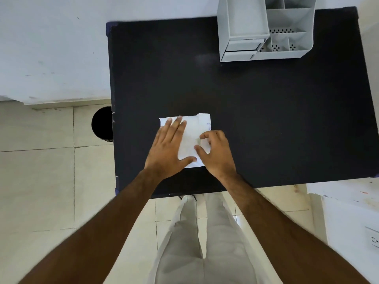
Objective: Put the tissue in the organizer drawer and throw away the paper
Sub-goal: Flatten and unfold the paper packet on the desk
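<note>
A white folded tissue [189, 140] lies on the black table [266, 119], on top of a sheet of paper [205, 119] whose corner with faint blue writing sticks out at the upper right. My left hand [168, 148] lies flat on the left part of the tissue, fingers spread. My right hand [217, 152] is curled at its right edge, thumb and forefinger pinching the tissue. The grey organizer [264, 29] stands at the table's far right, with two shut drawers [241, 50] at its front left.
A black round bin [102, 124] stands on the tiled floor against the table's left edge. White walls lie to the left and right. My legs in light trousers are below the table's near edge.
</note>
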